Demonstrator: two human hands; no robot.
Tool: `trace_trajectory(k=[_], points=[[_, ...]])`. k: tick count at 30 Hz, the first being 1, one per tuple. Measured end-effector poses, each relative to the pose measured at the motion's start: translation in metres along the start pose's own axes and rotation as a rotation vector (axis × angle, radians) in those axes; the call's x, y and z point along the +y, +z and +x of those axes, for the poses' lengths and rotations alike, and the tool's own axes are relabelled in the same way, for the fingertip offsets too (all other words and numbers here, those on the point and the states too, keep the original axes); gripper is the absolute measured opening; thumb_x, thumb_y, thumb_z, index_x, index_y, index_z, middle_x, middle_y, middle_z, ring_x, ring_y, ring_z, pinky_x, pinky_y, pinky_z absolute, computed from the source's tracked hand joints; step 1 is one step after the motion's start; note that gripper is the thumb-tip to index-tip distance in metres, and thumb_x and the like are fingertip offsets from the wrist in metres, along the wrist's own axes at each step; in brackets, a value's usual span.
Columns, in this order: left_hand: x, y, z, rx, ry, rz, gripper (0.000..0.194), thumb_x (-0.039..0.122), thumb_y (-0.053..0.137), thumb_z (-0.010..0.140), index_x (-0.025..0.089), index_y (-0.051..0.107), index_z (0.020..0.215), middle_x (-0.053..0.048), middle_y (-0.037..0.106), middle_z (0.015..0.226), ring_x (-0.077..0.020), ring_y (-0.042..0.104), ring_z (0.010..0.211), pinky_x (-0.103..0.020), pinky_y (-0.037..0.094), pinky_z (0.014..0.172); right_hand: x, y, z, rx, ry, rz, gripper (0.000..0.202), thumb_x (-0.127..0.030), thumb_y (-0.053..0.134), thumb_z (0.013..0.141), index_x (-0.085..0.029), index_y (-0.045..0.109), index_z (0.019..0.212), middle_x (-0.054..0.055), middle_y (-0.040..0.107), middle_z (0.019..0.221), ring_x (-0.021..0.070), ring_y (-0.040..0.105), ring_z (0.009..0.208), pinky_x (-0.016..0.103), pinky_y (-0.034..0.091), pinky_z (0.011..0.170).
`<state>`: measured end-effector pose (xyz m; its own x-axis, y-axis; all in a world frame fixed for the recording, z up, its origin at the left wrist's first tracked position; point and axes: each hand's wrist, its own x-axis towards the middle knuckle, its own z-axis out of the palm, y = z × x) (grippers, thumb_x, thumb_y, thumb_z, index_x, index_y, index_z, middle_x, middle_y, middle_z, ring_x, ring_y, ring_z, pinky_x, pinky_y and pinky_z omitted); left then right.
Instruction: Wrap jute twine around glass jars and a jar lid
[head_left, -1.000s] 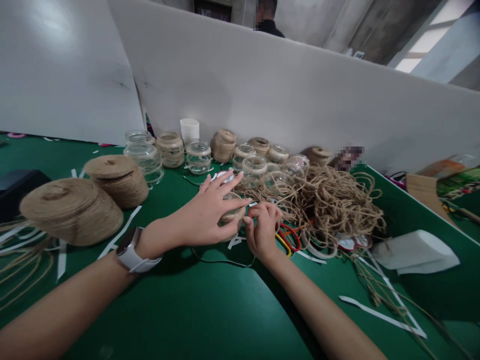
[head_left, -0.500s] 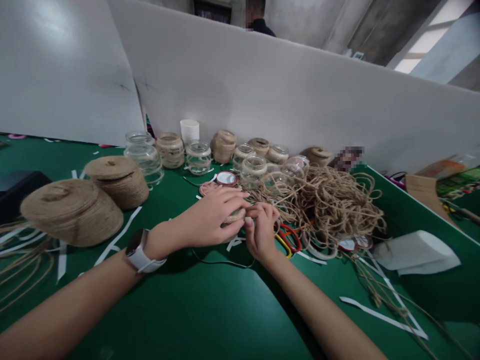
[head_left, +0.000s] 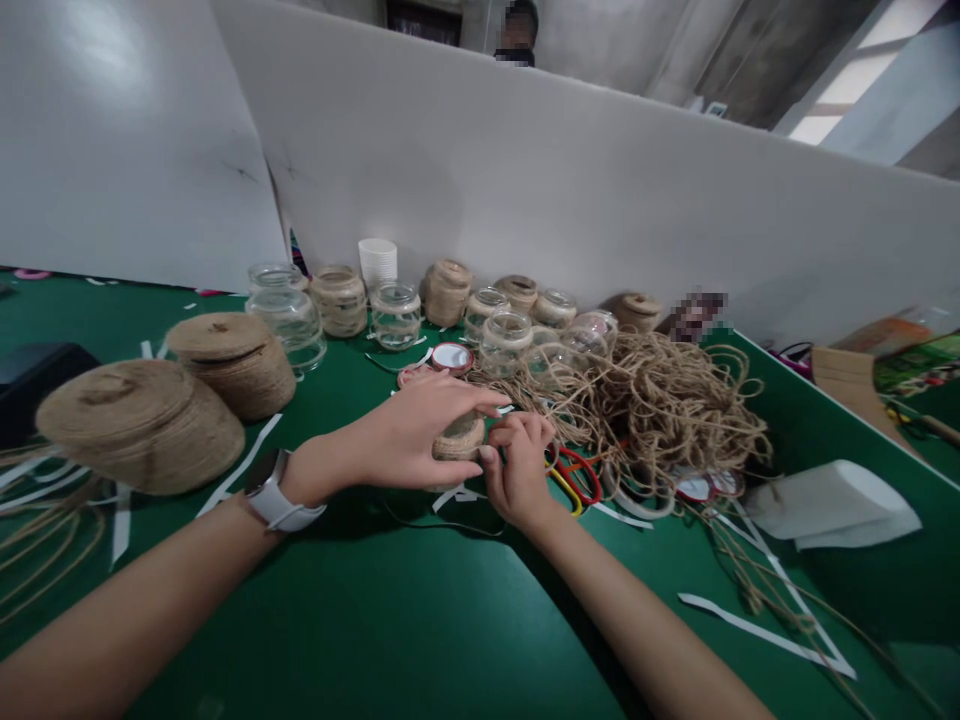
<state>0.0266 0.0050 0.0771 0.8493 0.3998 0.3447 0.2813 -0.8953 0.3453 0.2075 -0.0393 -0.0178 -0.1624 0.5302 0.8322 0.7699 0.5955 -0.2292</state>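
Note:
Near the middle of the green table, a jar with twine wound round it (head_left: 459, 440) sits partly under my left hand (head_left: 401, 432). My left fingers and thumb are spread round the jar's upper part, holding it. Just right of the jar is my right hand (head_left: 521, 462), its thumb and fingers pinched together. Whatever is between those fingertips is too small to make out. Behind my right hand lie red and yellow scissors (head_left: 579, 478), beside a large tangled heap of twine (head_left: 675, 400).
Two big twine balls (head_left: 142, 425) sit at the left. Glass jars (head_left: 396, 315), some twine-wrapped, line the white partition (head_left: 570, 190) with stacked white cups (head_left: 378, 263). A white roll (head_left: 832, 503) lies right. Beyond the partition is a person (head_left: 517, 30).
My left hand has shifted slightly left and its thumb and fingers have spread, showing more of the wrapped jar. My right hand has moved slightly left. The person behind the partition has shifted.

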Motion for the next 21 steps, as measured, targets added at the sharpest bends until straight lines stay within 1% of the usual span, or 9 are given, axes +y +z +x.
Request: trace_trajectory(k=[2, 5, 8, 11, 15, 18, 20, 21], points=[[0.0, 0.001, 0.0, 0.007, -0.004, 0.008, 0.057, 0.038, 0.064, 0.083, 0.021, 0.047, 0.134, -0.011, 0.062, 0.128, -0.0268, 0.058, 0.115, -0.042, 0.041, 0.1, -0.001, -0.001, 0.001, 0.022, -0.002, -0.013, 0.012, -0.022, 0.039, 0.095, -0.023, 0.045, 0.084, 0.001, 0.053, 0.076, 0.0199, 0.047, 0.08, 0.036, 0.028, 0.074], [0.0, 0.002, 0.001, 0.009, -0.007, 0.011, 0.055, 0.033, 0.065, 0.08, 0.021, 0.05, 0.131, -0.011, 0.063, 0.128, -0.0263, 0.057, 0.116, -0.041, 0.04, 0.101, -0.004, -0.002, 0.004, 0.052, 0.003, -0.027, 0.015, -0.023, 0.038, 0.096, -0.022, 0.044, 0.082, 0.0, 0.052, 0.075, 0.0191, 0.045, 0.078, 0.035, 0.028, 0.072], [0.001, 0.002, 0.001, 0.012, -0.004, 0.001, 0.053, 0.031, 0.066, 0.079, 0.02, 0.052, 0.13, -0.01, 0.063, 0.128, -0.0254, 0.057, 0.117, -0.041, 0.04, 0.102, -0.006, -0.002, 0.005, 0.051, 0.015, -0.024, 0.015, -0.022, 0.039, 0.096, -0.022, 0.044, 0.082, 0.0, 0.052, 0.075, 0.0186, 0.045, 0.077, 0.034, 0.028, 0.072], [0.001, 0.001, 0.002, 0.009, -0.002, -0.017, 0.052, 0.033, 0.066, 0.081, 0.02, 0.052, 0.13, -0.01, 0.063, 0.128, -0.0251, 0.057, 0.118, -0.04, 0.04, 0.102, -0.005, -0.001, 0.004, 0.033, 0.024, -0.02, 0.014, -0.022, 0.039, 0.097, -0.022, 0.045, 0.083, 0.0, 0.054, 0.076, 0.0185, 0.045, 0.077, 0.034, 0.028, 0.073], [-0.001, 0.001, 0.002, -0.005, -0.004, -0.064, 0.042, 0.037, 0.059, 0.088, 0.021, 0.056, 0.127, -0.008, 0.066, 0.124, -0.024, 0.058, 0.117, -0.039, 0.042, 0.101, -0.004, 0.0, 0.004, 0.027, 0.033, -0.01, 0.019, -0.025, 0.037, 0.098, -0.022, 0.045, 0.081, 0.0, 0.054, 0.075, 0.0181, 0.045, 0.077, 0.035, 0.029, 0.072], [0.0, -0.002, 0.001, -0.052, -0.025, -0.057, 0.041, 0.036, 0.055, 0.091, 0.023, 0.055, 0.129, -0.008, 0.064, 0.128, -0.025, 0.056, 0.123, -0.04, 0.041, 0.104, -0.003, -0.002, 0.004, 0.034, 0.011, -0.014, 0.02, -0.028, 0.037, 0.098, -0.022, 0.046, 0.081, 0.0, 0.054, 0.075, 0.0188, 0.045, 0.077, 0.035, 0.029, 0.072], [0.003, -0.008, 0.001, -0.124, -0.052, -0.021, 0.047, 0.037, 0.054, 0.091, 0.025, 0.05, 0.137, -0.009, 0.056, 0.139, -0.0285, 0.047, 0.133, -0.047, 0.034, 0.11, -0.002, -0.003, 0.003, 0.027, -0.014, -0.019, 0.02, -0.028, 0.037, 0.098, -0.022, 0.047, 0.082, 0.001, 0.053, 0.075, 0.0192, 0.045, 0.078, 0.035, 0.029, 0.073], [0.004, -0.012, 0.0, -0.171, -0.07, 0.001, 0.05, 0.037, 0.052, 0.092, 0.027, 0.045, 0.141, -0.01, 0.05, 0.146, -0.0307, 0.04, 0.139, -0.051, 0.029, 0.113, -0.001, -0.003, 0.003, 0.018, -0.027, -0.021, 0.02, -0.028, 0.037, 0.098, -0.022, 0.047, 0.082, 0.001, 0.053, 0.075, 0.0194, 0.045, 0.078, 0.035, 0.029, 0.073]])
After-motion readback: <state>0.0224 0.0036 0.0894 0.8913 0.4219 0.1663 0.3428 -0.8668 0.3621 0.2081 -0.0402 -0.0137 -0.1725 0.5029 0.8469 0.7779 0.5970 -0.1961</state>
